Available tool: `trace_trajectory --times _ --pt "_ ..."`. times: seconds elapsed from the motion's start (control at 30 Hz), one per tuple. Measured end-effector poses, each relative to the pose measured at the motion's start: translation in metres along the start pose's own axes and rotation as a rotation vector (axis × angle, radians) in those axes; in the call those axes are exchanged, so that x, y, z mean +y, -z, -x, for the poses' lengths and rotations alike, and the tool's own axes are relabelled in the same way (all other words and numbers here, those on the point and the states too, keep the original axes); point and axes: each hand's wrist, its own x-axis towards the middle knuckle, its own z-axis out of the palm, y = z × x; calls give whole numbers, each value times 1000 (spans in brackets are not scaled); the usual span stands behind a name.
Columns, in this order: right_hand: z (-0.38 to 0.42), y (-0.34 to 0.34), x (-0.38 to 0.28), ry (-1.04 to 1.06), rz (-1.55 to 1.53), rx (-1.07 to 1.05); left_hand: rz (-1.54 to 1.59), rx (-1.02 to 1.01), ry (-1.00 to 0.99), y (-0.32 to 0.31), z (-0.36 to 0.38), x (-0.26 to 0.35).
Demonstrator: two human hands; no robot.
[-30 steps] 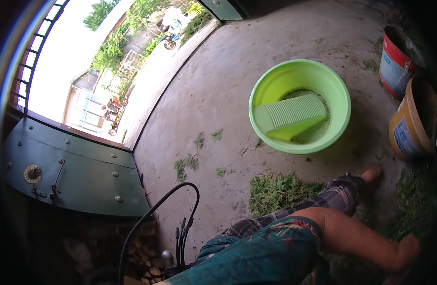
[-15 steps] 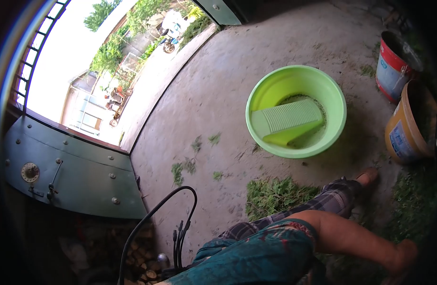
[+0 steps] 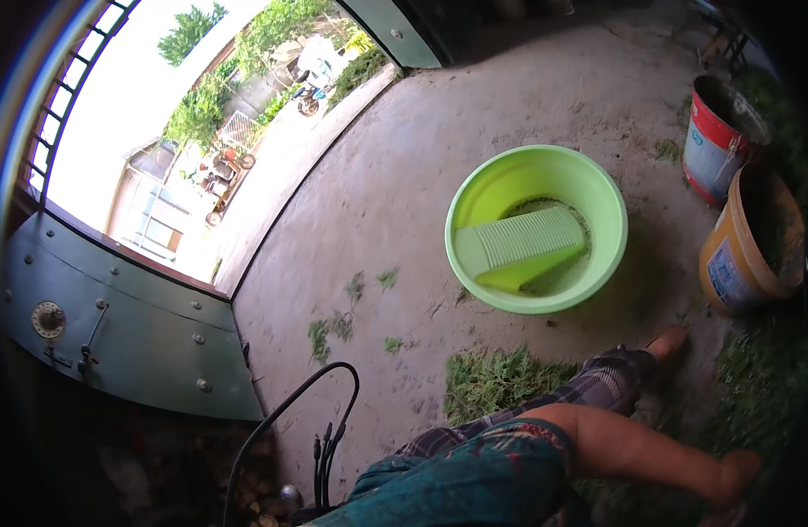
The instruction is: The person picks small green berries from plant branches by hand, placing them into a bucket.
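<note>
My left arm, in a patterned teal sleeve, reaches across the bottom of the head view to the lower right. At its end my left hand (image 3: 736, 477) hangs low in shadow, nearest to the green sprigs (image 3: 755, 378) on the floor. Its fingers are too dark to make out, as is anything in them. My right hand is out of view. Beyond my leg stands a light green basin (image 3: 610, 263) with a ribbed washboard (image 3: 529, 237) built in. Fine dark bits lie around its inner bottom.
A red and white bucket (image 3: 708, 154) and an orange bucket (image 3: 725, 268) stand at the right. Cut greenery (image 3: 501, 382) lies beside my plaid trouser leg (image 3: 588, 386). A black cable (image 3: 285, 404) loops at lower left. A green metal door (image 3: 140, 338) borders the bright doorway.
The view has shifted slightly, so the basin and greenery sit lower and a little to the left. My left hand has shifted slightly left in the frame. The basin and buckets appear unmoved.
</note>
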Motion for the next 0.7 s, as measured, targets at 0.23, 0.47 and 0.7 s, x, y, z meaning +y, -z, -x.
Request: trace_trajectory --times 0.23,0.47,0.7 --pt "-10 36 27 -181 -489 -106 -98 -88 -580 0 -3 -12" --pt "-11 41 4 -259 -1196 -388 -20 591 -87 5 -1 -5" --pt "-13 41 12 -504 -1253 -431 512 13 190 121 50 23"
